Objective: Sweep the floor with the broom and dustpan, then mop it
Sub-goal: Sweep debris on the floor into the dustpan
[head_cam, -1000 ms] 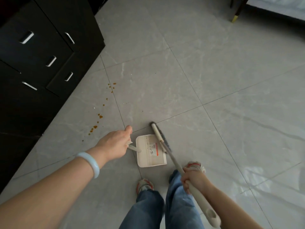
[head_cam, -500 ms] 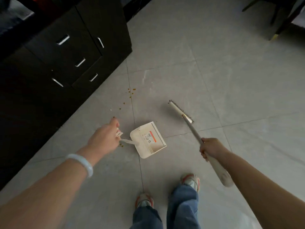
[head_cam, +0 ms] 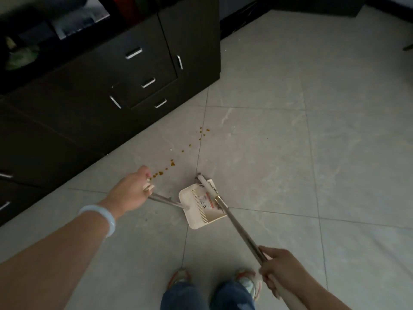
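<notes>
With the dustpan (head_cam: 202,205) gripped by its handle in the left hand (head_cam: 131,191) and the broom (head_cam: 225,211), gripped in the right hand (head_cam: 282,272), laid across it, the orange crumbs (head_cam: 172,163) just beyond the dustpan are best drawn in with short strokes.

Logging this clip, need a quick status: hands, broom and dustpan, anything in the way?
Left hand grips dustpan handle; right hand grips broom pole. Broom head at dustpan mouth. Orange crumbs unswept beside dark cabinet. Nothing blocking.
</notes>
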`<state>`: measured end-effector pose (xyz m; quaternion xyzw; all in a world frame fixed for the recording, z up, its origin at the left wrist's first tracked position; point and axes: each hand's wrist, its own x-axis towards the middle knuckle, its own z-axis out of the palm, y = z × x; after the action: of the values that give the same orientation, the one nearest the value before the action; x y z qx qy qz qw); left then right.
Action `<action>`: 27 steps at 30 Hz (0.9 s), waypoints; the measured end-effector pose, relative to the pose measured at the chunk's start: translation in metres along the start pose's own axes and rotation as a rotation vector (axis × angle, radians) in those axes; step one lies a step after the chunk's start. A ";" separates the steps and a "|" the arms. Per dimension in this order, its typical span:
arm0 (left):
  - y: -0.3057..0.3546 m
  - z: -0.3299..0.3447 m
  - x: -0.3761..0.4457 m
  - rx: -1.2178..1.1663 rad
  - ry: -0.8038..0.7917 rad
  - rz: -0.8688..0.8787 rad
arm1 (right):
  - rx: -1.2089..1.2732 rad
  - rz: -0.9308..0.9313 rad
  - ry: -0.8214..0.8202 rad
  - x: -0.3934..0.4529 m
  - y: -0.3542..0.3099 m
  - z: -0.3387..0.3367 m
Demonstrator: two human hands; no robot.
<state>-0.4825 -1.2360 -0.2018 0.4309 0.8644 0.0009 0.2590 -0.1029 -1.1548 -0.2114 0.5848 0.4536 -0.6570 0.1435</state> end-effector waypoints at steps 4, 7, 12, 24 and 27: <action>0.000 0.008 -0.009 -0.064 0.040 -0.094 | -0.153 -0.094 0.078 0.015 -0.036 -0.030; 0.003 0.017 -0.015 -0.181 0.140 -0.208 | -0.306 -0.153 0.124 0.048 -0.082 -0.059; 0.025 0.035 0.004 -0.322 0.223 -0.369 | -0.502 -0.176 0.144 0.113 -0.162 -0.092; 0.058 0.024 0.049 -0.266 0.208 -0.521 | -0.894 -0.109 -0.060 0.182 -0.182 -0.103; 0.060 0.026 0.045 -0.276 0.194 -0.531 | -0.920 -0.109 -0.108 0.172 -0.178 -0.116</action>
<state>-0.4482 -1.1709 -0.2308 0.1488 0.9591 0.0917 0.2225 -0.2045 -0.9100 -0.2785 0.4006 0.7198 -0.4237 0.3766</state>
